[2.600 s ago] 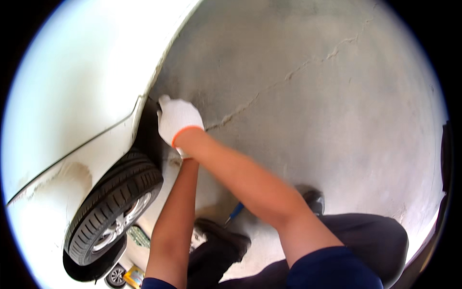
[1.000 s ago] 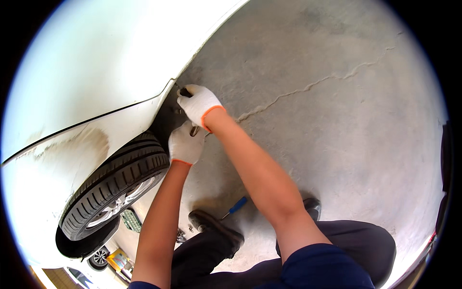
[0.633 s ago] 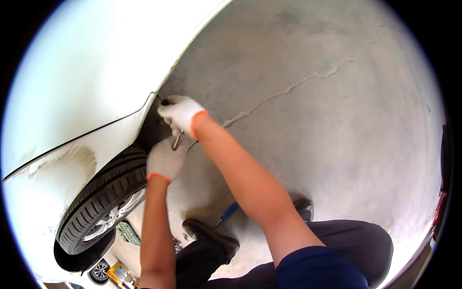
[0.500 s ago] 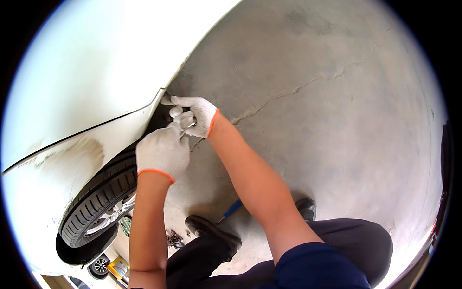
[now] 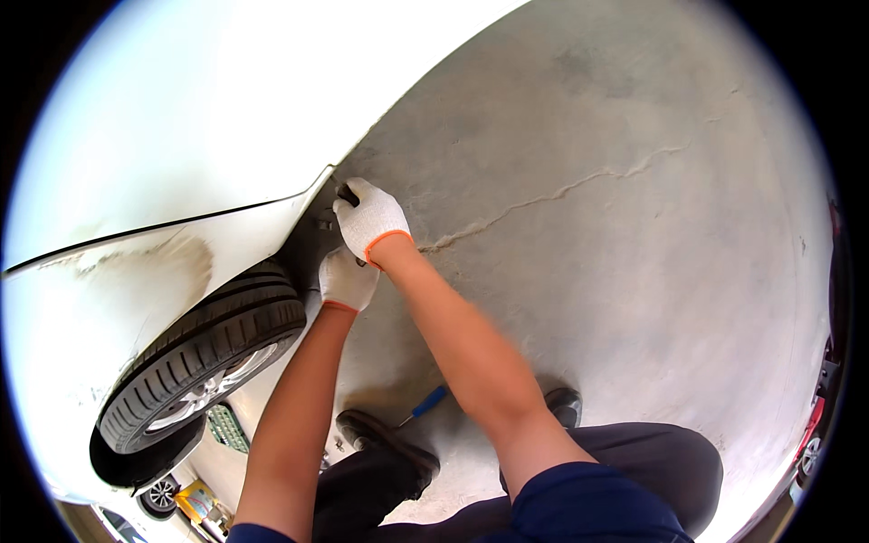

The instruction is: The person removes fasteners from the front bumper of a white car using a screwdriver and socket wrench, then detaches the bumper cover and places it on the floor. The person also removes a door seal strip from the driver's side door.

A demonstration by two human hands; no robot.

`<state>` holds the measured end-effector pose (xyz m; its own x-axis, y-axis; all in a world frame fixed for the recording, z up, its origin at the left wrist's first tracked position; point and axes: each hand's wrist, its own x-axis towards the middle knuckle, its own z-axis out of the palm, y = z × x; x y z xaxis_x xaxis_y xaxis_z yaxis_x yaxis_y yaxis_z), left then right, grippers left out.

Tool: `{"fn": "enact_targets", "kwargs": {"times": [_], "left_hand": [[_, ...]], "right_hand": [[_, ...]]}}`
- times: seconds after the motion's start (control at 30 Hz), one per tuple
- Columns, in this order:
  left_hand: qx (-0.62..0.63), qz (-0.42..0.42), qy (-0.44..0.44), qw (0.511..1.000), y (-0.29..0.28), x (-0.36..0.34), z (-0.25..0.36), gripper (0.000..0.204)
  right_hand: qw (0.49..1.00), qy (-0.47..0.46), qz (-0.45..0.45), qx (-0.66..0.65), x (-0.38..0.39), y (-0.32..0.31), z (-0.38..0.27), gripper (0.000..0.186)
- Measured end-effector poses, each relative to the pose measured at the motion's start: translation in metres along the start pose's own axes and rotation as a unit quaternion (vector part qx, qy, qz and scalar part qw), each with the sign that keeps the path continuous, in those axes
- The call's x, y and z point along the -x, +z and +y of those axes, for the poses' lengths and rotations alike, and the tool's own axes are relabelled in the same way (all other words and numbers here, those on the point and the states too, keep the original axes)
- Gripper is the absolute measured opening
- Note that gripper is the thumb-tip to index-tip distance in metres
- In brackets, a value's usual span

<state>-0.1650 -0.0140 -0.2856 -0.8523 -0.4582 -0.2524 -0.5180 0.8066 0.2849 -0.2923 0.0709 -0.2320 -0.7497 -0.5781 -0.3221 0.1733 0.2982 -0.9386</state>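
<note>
Curling beside the white car's (image 5: 235,100) lower edge, the right hand (image 5: 373,217) pinched a small dark piece (image 5: 347,195); whether the left hand (image 5: 347,279), partly hidden below the right wrist near the tyre (image 5: 217,348), gripped anything could not be told. A blue-handled screwdriver (image 5: 426,403) lay on the floor (image 5: 634,281).

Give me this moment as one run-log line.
Right hand: gloved, near white car, grip unclear | Left hand: gloved, near tire, partly hidden | Blue-handled tool: on floor, beside shoe
</note>
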Motion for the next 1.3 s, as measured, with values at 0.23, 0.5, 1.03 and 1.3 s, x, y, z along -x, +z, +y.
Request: {"fn": "enact_targets", "kwargs": {"times": [0.23,0.5,1.03,1.3], "left_hand": [[0.023,0.035,0.014,0.999,0.034,0.005,-0.021,0.034],[-0.159,-0.034,0.019,0.986,-0.164,0.033,0.114,0.028],[-0.184,-0.116,-0.061,0.974,-0.124,0.032,0.080,0.038],[-0.022,0.034,0.000,0.999,-0.002,-0.003,0.021,0.034]], "right_hand": [[0.999,0.006,-0.015,0.031,-0.001,0.004,0.004,0.038],[0.536,0.190,-0.278,-0.774,-0.011,0.000,0.043,0.029],[0.671,0.182,-0.228,-0.682,0.009,-0.004,0.037,0.015],[0.981,-0.031,-0.011,-0.192,0.005,-0.008,0.025,0.030]]}}
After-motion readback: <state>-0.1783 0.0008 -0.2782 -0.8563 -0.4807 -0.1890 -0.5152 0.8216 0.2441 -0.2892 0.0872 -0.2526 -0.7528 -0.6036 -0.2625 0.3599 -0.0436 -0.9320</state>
